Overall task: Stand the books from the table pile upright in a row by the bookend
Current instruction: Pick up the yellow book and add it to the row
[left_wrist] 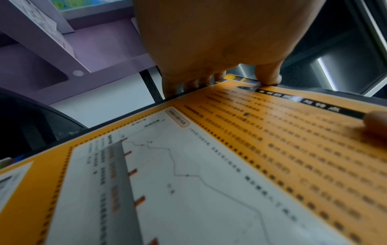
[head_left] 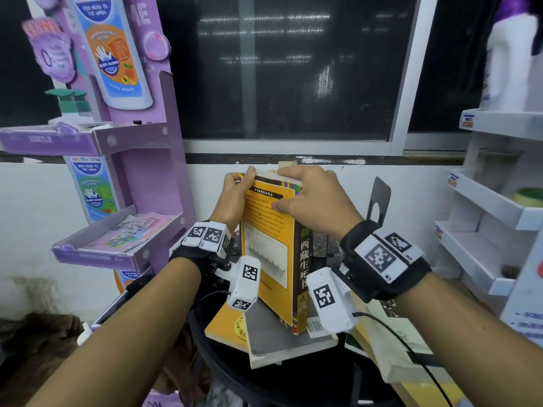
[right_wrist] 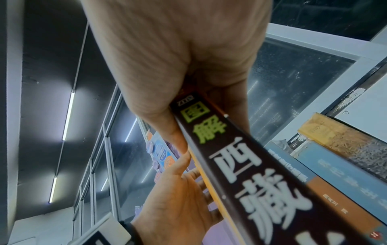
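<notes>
Both hands grip an upright yellow book (head_left: 269, 248) by its top edge. Left hand (head_left: 233, 190) pinches one corner, right hand (head_left: 311, 195) clasps the spine end. A black bookend (head_left: 379, 201) stands near.

Shop things all around you

On your left you see a purple display stand (head_left: 141, 133) with a big picture of a wash bottle (head_left: 113, 51) on it. Its low tray (head_left: 97, 254) holds pink leaflets (head_left: 129, 235). Far ahead of you is a dark window (head_left: 288, 69) with a white frame, above a white wall (head_left: 35, 218). On your right you see white shelves (head_left: 484, 201), with a white jug (head_left: 511, 63) on top and something green (head_left: 530, 196) on one shelf.
</notes>
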`<state>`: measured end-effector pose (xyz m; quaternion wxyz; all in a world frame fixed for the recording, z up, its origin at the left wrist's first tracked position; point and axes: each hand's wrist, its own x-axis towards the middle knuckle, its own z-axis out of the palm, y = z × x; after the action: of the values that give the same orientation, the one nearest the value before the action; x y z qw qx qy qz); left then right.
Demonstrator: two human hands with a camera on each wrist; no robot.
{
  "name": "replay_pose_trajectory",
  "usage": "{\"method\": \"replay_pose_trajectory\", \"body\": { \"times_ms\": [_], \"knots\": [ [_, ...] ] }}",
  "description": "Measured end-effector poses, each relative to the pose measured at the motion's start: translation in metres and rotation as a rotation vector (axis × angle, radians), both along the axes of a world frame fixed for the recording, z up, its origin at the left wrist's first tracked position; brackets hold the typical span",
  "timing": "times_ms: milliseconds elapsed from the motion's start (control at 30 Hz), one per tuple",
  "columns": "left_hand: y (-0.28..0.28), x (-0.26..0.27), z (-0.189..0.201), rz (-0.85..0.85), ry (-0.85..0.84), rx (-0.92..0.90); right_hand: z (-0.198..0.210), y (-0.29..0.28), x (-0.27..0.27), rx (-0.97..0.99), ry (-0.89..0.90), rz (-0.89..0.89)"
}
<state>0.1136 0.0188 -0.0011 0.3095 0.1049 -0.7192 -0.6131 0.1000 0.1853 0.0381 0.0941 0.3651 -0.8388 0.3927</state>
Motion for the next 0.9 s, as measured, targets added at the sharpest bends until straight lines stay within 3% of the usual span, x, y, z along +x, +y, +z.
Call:
{"method": "replay_pose_trajectory", "body": {
  "times_ms": [500,900],
  "knots": [
    [0.031,-0.035,0.012,-0.121,0.039,-0.07,0.027,0.054,-0.021,-0.076,-0.021,-0.09],
    [0.039,-0.089,0.003,-0.043,-0.001,-0.33,0.038,0.095,-0.067,-0.131,-0.041,-0.252]
  ]
}}
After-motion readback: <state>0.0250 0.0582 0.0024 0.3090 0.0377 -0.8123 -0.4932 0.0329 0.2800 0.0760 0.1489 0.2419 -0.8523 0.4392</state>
